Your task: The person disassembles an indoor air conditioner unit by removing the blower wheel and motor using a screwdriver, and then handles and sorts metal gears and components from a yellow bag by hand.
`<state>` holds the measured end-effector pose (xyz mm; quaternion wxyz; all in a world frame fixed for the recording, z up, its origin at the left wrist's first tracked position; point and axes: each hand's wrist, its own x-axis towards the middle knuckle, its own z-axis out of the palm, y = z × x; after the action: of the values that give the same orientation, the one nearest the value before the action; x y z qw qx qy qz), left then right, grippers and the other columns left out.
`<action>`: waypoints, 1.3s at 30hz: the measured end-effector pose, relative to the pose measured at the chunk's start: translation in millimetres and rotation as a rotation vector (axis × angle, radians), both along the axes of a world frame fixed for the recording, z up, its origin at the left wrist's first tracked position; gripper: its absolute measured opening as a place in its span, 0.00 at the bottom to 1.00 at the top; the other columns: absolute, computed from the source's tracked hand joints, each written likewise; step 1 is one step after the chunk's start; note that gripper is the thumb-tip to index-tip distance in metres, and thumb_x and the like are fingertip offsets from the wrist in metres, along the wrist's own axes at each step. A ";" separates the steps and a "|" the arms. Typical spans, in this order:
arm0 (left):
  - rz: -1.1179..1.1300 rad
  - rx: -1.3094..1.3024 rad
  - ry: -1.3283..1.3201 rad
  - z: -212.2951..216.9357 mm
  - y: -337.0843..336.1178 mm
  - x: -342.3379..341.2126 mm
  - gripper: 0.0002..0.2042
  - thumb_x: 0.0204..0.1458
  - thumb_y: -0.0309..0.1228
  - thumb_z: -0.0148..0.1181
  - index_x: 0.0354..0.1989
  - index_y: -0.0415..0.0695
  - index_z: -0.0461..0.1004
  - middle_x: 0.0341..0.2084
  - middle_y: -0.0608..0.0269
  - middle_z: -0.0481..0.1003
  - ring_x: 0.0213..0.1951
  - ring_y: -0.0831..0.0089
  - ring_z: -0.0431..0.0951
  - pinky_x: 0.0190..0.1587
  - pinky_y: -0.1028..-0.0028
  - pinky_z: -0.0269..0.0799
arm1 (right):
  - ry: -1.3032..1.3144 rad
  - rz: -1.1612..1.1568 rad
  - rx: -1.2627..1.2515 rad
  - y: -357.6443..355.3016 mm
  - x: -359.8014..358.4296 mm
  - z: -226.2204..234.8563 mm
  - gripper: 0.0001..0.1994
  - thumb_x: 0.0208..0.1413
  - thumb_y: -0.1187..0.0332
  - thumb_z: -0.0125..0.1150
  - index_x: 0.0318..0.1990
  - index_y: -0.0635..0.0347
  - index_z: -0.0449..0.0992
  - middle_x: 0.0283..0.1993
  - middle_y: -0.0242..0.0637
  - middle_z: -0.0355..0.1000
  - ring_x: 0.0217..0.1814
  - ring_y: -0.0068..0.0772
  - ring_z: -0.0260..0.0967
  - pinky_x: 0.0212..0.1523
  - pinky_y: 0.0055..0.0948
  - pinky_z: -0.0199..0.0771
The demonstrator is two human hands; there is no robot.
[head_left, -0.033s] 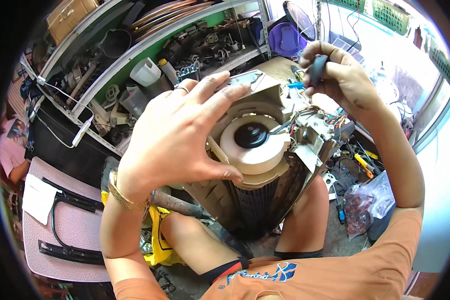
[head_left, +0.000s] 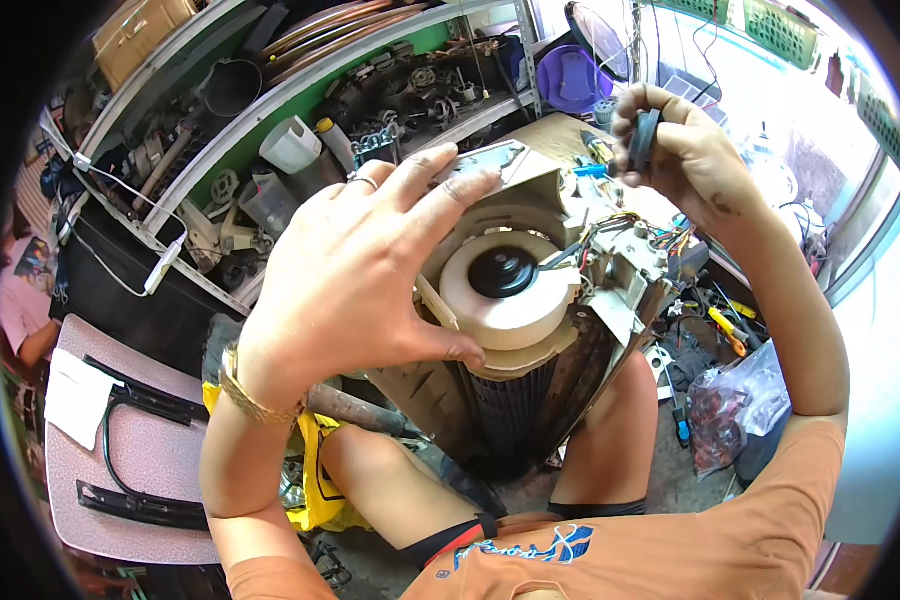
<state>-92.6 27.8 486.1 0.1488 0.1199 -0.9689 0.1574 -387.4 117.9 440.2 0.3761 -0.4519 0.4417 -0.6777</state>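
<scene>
A beige plastic appliance housing point(head_left: 530, 200) stands upright between my knees, with a round beige motor mount point(head_left: 510, 300), a black hub and a dark cylindrical fan cage point(head_left: 510, 410) below. My left hand point(head_left: 355, 270) lies spread over the housing's left side, fingertips on its top edge and thumb on the rim of the round mount. My right hand point(head_left: 695, 165) is raised above the housing's top right corner, closed around a dark tool handle point(head_left: 645, 135). Coloured wires point(head_left: 620, 235) bunch on the housing just below that hand.
Metal shelves point(head_left: 300, 90) at the back hold jugs, motors and parts. A pink chair point(head_left: 120, 440) stands at the left with a person's arm beyond it. Screwdrivers and a plastic bag point(head_left: 735, 400) lie on the floor at the right. A purple tub point(head_left: 575, 75) sits behind.
</scene>
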 end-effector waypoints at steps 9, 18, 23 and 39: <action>0.057 -0.051 -0.008 -1.8 14.4 -0.4 0.55 0.23 0.50 0.79 0.70 0.58 0.64 0.66 0.59 0.67 0.58 0.52 0.73 0.59 0.56 0.71 | 0.809 0.185 0.151 5.9 -45.4 -27.6 0.22 0.63 0.50 0.63 0.51 0.62 0.81 0.37 0.30 0.74 0.43 0.21 0.70 0.49 0.25 0.71; 0.036 -0.067 -0.002 -1.2 15.3 -0.2 0.55 0.22 0.50 0.79 0.70 0.58 0.64 0.66 0.61 0.67 0.57 0.52 0.74 0.58 0.57 0.72 | 0.868 0.297 0.133 29.3 -46.3 -25.5 0.13 0.54 0.69 0.71 0.45 0.66 0.82 0.36 0.35 0.79 0.40 0.23 0.73 0.46 0.27 0.73; 0.020 -0.042 0.005 2.2 -1.6 3.7 0.52 0.28 0.59 0.76 0.69 0.55 0.66 0.65 0.58 0.68 0.57 0.50 0.74 0.58 0.55 0.71 | 1.284 -0.171 -0.093 37.7 -16.8 -3.5 0.08 0.50 0.70 0.68 0.37 0.64 0.83 0.32 0.43 0.80 0.35 0.41 0.78 0.40 0.37 0.75; 0.019 0.106 0.029 -11.1 -58.6 9.7 0.49 0.32 0.59 0.76 0.67 0.53 0.66 0.71 0.46 0.59 0.70 0.44 0.61 0.71 0.50 0.56 | 1.341 -0.169 -0.252 -47.8 37.9 31.6 0.09 0.50 0.72 0.68 0.38 0.65 0.83 0.34 0.46 0.79 0.36 0.43 0.78 0.41 0.35 0.75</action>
<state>-82.9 -30.8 474.9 0.1547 0.1390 -0.9724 0.1055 -349.6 70.1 471.8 -0.0880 -0.7780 0.5307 -0.3247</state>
